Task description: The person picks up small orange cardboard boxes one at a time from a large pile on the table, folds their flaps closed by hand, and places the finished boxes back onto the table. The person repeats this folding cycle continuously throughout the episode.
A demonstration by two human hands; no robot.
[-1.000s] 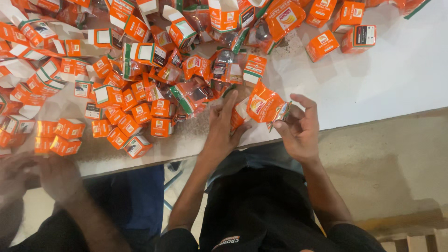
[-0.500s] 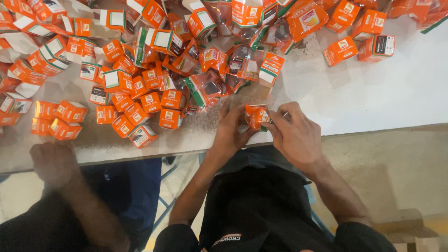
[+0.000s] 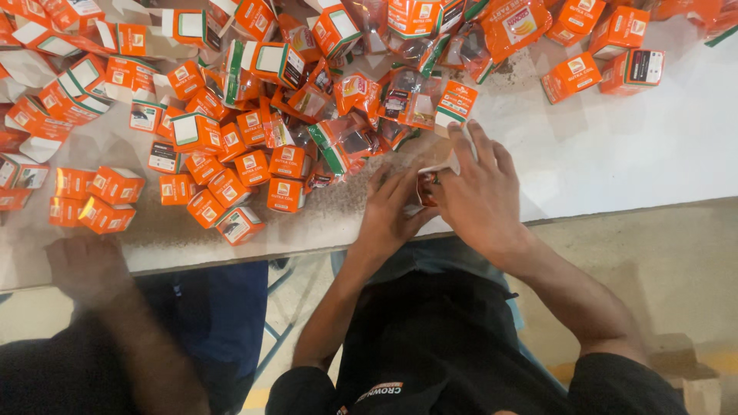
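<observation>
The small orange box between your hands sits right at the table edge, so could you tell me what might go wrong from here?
The small orange box, pinched between left hand and right hand, could slip off the table edge. The loose box pile crowds the left hand, so a nudge might scatter it. A co-worker's hand nearby could bump the table.

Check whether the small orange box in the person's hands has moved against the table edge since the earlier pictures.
Yes. The small orange box, earlier raised in the right hand, now sits low between both hands, with the left hand alongside, close to the table edge.
</observation>
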